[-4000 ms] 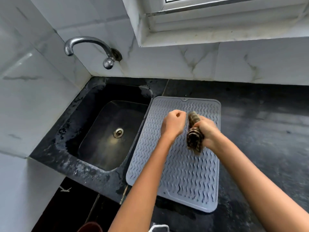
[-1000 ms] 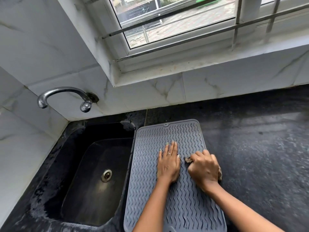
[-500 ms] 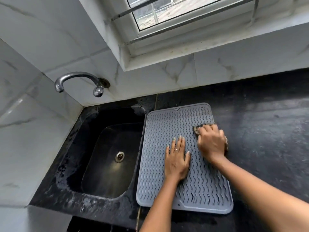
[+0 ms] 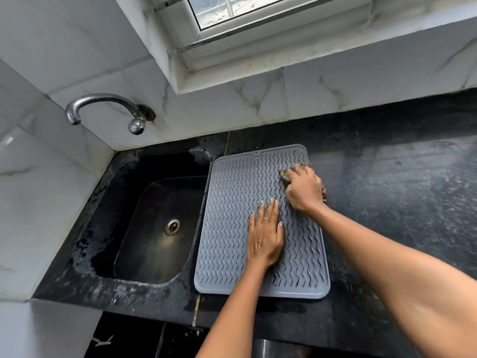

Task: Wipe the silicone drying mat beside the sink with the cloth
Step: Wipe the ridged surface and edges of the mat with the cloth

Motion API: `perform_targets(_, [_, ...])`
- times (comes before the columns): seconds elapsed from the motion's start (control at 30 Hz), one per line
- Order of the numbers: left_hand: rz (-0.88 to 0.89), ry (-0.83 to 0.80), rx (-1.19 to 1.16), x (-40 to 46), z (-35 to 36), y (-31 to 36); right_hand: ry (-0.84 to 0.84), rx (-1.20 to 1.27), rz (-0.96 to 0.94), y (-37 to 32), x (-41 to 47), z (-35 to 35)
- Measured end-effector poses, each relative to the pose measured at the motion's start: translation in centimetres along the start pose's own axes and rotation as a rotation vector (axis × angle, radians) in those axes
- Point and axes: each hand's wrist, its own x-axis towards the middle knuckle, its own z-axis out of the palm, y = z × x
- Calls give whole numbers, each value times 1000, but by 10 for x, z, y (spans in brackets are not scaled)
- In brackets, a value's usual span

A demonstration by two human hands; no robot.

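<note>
A grey silicone drying mat point(image 4: 229, 218) with wavy ridges lies on the black counter just right of the sink. My left hand point(image 4: 265, 236) rests flat on the mat's middle, fingers spread, a ring on one finger. My right hand point(image 4: 304, 188) presses a bunched dark patterned cloth point(image 4: 285, 174) onto the mat's far right corner. Most of the cloth is hidden under the hand; bits show at the fingertips and by the wrist.
A black sink point(image 4: 157, 228) with a metal drain sits left of the mat. A chrome tap point(image 4: 103, 109) juts from the marble-tiled wall above it. Black countertop point(image 4: 400, 192) stretches to the right. A window sill runs above the back wall.
My right hand has slid the cloth away from me, toward the mat's far right corner. Four seconds ago both hands held the cloth above the mat. My left hand stays flat on the mat.
</note>
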Motion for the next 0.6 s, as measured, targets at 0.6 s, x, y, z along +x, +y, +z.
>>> perform_targets(0.6, [-58,17,-6,-41,5,4,47,83,-23,-1,-40,-19])
